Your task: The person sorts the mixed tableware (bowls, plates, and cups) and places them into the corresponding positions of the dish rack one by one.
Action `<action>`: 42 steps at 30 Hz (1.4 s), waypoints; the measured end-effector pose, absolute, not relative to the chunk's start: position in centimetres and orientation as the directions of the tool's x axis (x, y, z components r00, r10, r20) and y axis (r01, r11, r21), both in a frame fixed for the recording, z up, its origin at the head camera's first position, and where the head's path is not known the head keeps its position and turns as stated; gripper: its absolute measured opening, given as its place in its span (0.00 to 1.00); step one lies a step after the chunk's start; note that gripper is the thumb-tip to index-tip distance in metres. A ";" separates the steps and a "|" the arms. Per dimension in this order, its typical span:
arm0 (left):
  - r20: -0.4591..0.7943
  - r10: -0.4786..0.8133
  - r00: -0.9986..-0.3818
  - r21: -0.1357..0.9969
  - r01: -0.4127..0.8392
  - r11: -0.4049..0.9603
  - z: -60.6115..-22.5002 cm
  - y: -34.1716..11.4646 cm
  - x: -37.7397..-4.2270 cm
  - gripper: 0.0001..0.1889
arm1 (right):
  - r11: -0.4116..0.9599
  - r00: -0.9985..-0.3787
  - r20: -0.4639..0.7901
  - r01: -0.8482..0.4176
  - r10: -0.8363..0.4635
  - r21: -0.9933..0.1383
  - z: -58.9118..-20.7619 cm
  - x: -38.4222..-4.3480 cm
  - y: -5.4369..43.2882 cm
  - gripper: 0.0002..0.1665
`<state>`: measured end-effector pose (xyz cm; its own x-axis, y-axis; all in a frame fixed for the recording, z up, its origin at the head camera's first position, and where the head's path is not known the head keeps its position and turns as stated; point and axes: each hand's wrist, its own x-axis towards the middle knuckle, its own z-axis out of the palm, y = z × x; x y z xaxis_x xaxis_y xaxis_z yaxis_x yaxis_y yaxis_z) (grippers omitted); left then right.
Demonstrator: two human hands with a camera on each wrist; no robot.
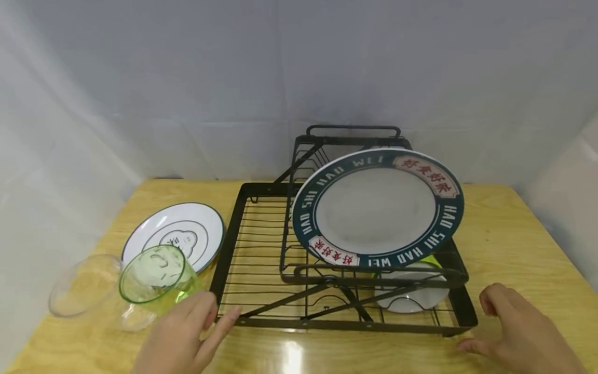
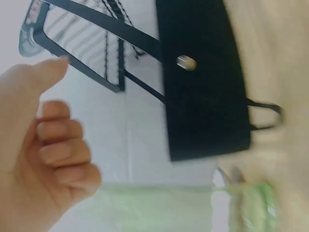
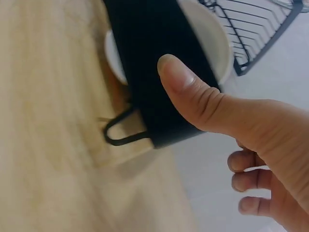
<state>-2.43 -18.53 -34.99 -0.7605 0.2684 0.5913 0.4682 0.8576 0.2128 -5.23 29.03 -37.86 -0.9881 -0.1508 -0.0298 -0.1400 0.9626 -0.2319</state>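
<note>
A black two-tier dish rack point(image 1: 261, 326) stands on the table between my hands. On its upper tier leans a large oval plate point(image 1: 376, 213) with a dark green lettered rim. Under it, in the lower tier, sits a white bowl point(image 1: 411, 298) with a bit of bright green behind it. My left hand point(image 1: 184, 332) is at the front left corner, fingers loosely curled, thumb out, holding nothing. Just off the front right corner is my right hand point(image 1: 518, 332), also loosely curled around nothing. In the right wrist view its thumb point(image 3: 193, 92) overlaps the rack's black end.
Left of the rack lies a white plate point(image 1: 205, 228) with a dark rim. A green transparent cup point(image 1: 156, 275) stands before it, overlapping it in the head view. Beside that is a clear cup point(image 1: 86, 285). Pale cloth point(image 1: 210, 78) hangs behind the wooden table point(image 1: 504, 228).
</note>
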 end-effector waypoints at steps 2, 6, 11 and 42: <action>0.612 0.162 -0.774 0.245 0.381 0.892 -35.6 -19.0 -1.8 0.25 | 0.966 -0.987 -0.059 -0.133 -0.149 -0.220 -38.4 -5.3 28.8 0.48; 0.570 -0.092 -0.817 0.335 0.128 0.934 -36.6 -19.7 -0.6 0.26 | 0.964 -0.987 -0.083 -0.116 -0.140 -0.241 -38.9 -5.9 28.1 0.57; 0.435 -0.394 -0.810 0.448 -0.184 0.875 -37.4 -20.3 0.0 0.28 | 0.954 -0.990 -0.034 -0.124 -0.139 -0.274 -39.3 -6.2 27.4 0.61; 0.215 -0.553 -0.805 0.680 -0.283 0.677 -40.4 -21.3 -2.2 0.39 | 0.944 -0.988 0.062 -0.156 -0.144 -0.290 -40.5 -6.5 27.5 0.64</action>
<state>-2.15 -21.30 -40.35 -0.8051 -0.5528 0.2150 -0.2830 0.6765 0.6799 -6.48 27.52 -40.55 -0.9876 -0.1439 0.0623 -0.1559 0.9443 -0.2897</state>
